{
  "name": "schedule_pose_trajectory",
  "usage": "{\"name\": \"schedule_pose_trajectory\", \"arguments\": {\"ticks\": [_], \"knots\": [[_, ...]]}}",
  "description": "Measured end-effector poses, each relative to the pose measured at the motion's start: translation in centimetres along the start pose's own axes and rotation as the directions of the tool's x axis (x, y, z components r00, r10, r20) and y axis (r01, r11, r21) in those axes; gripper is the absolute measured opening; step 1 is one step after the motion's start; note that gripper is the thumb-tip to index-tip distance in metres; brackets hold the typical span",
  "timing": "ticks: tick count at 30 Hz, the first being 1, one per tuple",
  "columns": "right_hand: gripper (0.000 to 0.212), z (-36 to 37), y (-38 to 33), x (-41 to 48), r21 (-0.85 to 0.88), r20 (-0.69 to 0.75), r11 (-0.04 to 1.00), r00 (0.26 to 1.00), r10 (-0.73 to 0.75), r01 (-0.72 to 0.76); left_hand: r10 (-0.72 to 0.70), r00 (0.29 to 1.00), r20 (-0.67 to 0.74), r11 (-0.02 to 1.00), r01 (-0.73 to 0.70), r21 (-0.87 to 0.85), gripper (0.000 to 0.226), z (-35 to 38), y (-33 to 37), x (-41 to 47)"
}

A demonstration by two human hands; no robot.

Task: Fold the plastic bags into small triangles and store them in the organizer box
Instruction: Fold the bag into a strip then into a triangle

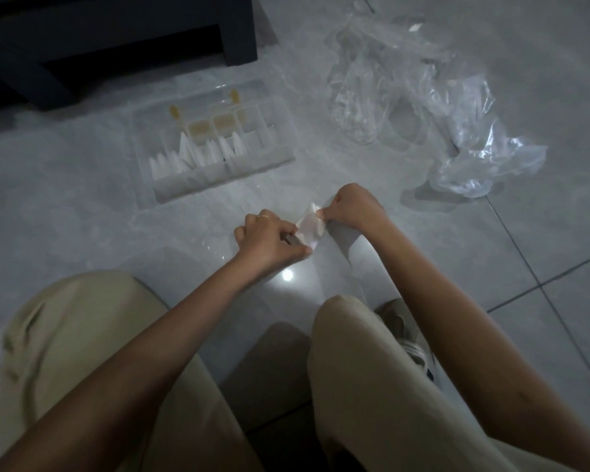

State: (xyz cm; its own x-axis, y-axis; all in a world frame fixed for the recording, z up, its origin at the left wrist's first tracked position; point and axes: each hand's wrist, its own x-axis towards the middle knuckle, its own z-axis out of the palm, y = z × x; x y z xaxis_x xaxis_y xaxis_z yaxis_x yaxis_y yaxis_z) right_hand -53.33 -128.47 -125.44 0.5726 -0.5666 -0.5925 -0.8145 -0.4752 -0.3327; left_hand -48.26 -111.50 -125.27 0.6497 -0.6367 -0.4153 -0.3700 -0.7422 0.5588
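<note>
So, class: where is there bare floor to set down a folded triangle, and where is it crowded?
Bare tile: left of the organizer box, toward the left knee; also right of the right hand, below the loose bags. Crowded: among those bags.

Likely a home, indoors and dim. Glossy grey tile floor (542, 80) with grout lines (525, 253) and lamp glare (287, 276) on one tile. Dark furniture (116, 35) stands top left. A person in beige trousers (65, 335) sits on the floor; box (198, 183) and loose bags (423, 97) lie on the tiles.
</note>
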Motion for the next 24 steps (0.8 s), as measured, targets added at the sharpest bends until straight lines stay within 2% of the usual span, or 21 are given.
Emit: {"name": "schedule_pose_trajectory", "arguments": {"ticks": [3, 7, 11, 13, 18, 21, 24], "knots": [[0.040, -0.1, 0.0, -0.1, 0.014, 0.004, 1.000, 1.000, 0.001, -0.001, 0.046, 0.998, 0.041, 0.998, -0.045, -0.035, 0.020, 0.5, 0.2, -0.5], [0.040, 0.0, 0.0, -0.1, 0.009, 0.009, 1.000, 1.000, 0.005, -0.005, 0.111, 0.988, 0.109, 0.990, -0.120, 0.077, 0.028, 0.7, 0.1, -0.1], [0.042, -0.1, 0.0, 0.0, 0.016, 0.011, 1.000, 1.000, 0.005, -0.005, 0.117, 0.975, 0.187, 0.978, -0.146, 0.151, 0.034, -0.1, -0.3, 1.0], [0.042, -0.1, 0.0, 0.1, 0.020, 0.017, 1.000, 1.000, 0.005, -0.005, 0.138, 0.972, 0.189, 0.980, -0.162, 0.118, 0.029, -0.6, -0.3, 1.1], [0.044, -0.1, 0.1, 0.4, 0.031, 0.034, 1.000, 0.999, -0.004, 0.003, 0.182, 0.980, 0.085, 0.981, -0.175, -0.081, 0.015, -1.5, -0.9, 0.6], [0.046, -0.2, 0.1, 0.4, 0.034, 0.036, 0.999, 0.999, -0.013, 0.011, 0.186, 0.975, 0.124, 0.982, -0.181, -0.051, 0.021, -1.5, -1.5, 1.1], [0.047, -0.2, 0.2, 0.4, 0.035, 0.036, 0.999, 0.999, -0.009, 0.007, 0.133, 0.977, 0.168, 0.988, -0.117, -0.098, 0.046, -1.6, -1.8, 1.5]]}}
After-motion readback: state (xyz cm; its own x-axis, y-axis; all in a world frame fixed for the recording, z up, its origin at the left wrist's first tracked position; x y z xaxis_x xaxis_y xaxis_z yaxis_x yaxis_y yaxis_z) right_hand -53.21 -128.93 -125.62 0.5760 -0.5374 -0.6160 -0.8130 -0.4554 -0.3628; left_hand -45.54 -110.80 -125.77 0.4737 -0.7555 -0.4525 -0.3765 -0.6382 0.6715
